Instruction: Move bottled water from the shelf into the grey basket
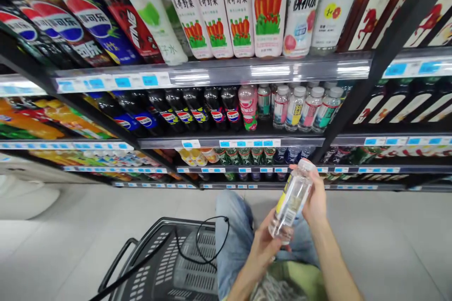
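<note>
A clear plastic drink bottle (292, 201) with a white cap and a partly yellow label is held in front of my knees, tilted with its cap up and to the right. My left hand (266, 240) grips it near the base. Around the upper part, close to the cap, my right hand (315, 197) is closed. A barcode on the label faces me. Similar clear bottles with white caps, one marked in yellow (295, 109), stand on the shelf beyond my hands.
A dark grey shopping basket (158, 263) with a black cable (197, 261) across it sits at my left. Ahead, shelves hold cola bottles (192, 108), carrot-pictured juice bottles (240, 19) and other drinks. Shelf edges (226, 142) carry price labels. Pale floor tiles (381, 240) lie at right.
</note>
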`<control>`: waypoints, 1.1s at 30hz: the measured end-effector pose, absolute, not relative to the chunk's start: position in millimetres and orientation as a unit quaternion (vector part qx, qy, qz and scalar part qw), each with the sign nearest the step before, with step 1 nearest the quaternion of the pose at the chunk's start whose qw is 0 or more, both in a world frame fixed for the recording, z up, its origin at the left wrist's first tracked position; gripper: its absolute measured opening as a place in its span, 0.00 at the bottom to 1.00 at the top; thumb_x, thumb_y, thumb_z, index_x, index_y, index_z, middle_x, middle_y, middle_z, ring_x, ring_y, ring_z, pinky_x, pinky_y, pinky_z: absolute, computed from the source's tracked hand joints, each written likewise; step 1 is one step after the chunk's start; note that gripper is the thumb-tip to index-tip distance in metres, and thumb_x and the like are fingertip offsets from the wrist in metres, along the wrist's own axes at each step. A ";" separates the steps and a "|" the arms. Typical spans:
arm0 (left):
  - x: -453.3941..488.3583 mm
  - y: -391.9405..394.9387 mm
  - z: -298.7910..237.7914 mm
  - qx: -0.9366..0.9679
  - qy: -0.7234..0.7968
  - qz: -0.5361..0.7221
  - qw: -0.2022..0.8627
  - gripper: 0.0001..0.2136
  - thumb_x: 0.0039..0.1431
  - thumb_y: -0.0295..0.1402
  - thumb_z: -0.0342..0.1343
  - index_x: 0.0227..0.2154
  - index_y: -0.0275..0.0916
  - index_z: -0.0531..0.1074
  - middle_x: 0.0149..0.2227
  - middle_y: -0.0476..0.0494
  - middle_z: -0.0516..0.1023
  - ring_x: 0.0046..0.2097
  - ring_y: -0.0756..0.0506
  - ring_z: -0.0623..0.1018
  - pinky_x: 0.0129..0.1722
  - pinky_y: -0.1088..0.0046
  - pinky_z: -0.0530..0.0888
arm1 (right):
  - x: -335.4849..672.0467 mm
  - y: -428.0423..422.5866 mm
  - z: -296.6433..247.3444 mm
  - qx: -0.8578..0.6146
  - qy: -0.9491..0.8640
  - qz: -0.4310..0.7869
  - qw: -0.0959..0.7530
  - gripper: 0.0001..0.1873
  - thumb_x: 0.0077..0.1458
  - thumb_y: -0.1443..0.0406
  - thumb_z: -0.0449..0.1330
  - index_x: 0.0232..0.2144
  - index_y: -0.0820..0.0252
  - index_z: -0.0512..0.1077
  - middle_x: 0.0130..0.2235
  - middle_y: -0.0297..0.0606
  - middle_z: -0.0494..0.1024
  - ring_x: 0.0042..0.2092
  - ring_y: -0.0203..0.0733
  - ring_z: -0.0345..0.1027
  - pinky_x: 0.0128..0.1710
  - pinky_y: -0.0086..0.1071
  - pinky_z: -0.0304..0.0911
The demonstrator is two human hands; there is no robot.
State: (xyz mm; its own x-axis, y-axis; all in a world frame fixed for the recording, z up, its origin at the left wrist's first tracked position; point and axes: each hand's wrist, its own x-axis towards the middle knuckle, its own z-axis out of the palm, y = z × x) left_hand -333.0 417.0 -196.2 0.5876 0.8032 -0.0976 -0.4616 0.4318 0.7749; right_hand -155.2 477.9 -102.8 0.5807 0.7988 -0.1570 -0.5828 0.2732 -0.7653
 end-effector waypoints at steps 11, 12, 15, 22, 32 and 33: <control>-347.5 401.7 -209.5 0.386 0.340 0.408 0.754 0.48 0.50 0.46 0.79 0.73 0.44 0.67 0.70 0.32 0.71 0.62 0.32 0.79 0.59 0.57 0.79 | -173.6 487.2 -111.5 -0.463 -0.178 0.476 0.726 0.30 0.48 0.44 0.72 0.45 0.58 0.79 0.33 0.39 0.87 0.28 0.41 0.72 0.27 0.32 0.66; -348.3 402.1 -208.4 0.390 0.335 0.406 0.755 0.47 0.51 0.46 0.79 0.73 0.45 0.67 0.69 0.32 0.73 0.59 0.33 0.80 0.55 0.59 0.80 | -173.3 487.3 -112.3 -0.461 -0.182 0.474 0.728 0.29 0.49 0.45 0.72 0.45 0.58 0.79 0.33 0.38 0.87 0.28 0.41 0.73 0.28 0.32 0.67; -345.6 401.8 -210.7 0.384 0.268 0.398 0.789 0.43 0.55 0.52 0.75 0.71 0.44 0.69 0.55 0.35 0.83 0.43 0.41 0.84 0.41 0.67 0.80 | -169.3 486.8 -113.8 -0.445 -0.198 0.477 0.732 0.25 0.50 0.48 0.73 0.44 0.57 0.78 0.33 0.37 0.86 0.28 0.41 0.73 0.28 0.31 0.67; -348.2 391.1 -229.1 0.165 0.071 0.282 0.943 0.36 0.68 0.69 0.46 0.38 0.38 0.81 0.24 0.49 0.74 0.15 0.53 0.66 0.18 0.76 0.59 | -158.8 475.8 -116.2 -0.297 -0.237 0.638 0.670 0.38 0.47 0.49 0.72 0.59 0.51 0.73 0.45 0.43 0.87 0.43 0.58 0.84 0.43 0.54 0.79; -375.4 431.8 -206.7 0.514 0.537 0.403 0.535 0.31 0.65 0.66 0.54 0.46 0.39 0.80 0.22 0.54 0.66 0.26 0.49 0.65 0.30 0.71 0.65 | -181.3 468.9 -148.0 -0.461 -0.441 0.443 0.630 0.44 0.54 0.55 0.72 0.67 0.53 0.60 0.33 0.31 0.81 0.33 0.46 0.79 0.38 0.41 0.76; -377.6 431.3 -196.8 0.542 0.538 0.424 0.487 0.29 0.68 0.63 0.54 0.49 0.39 0.79 0.26 0.53 0.68 0.29 0.48 0.67 0.33 0.71 0.67 | -185.7 464.9 -150.8 -0.500 -0.488 0.404 0.590 0.47 0.52 0.56 0.73 0.69 0.56 0.58 0.34 0.32 0.82 0.34 0.46 0.79 0.40 0.40 0.76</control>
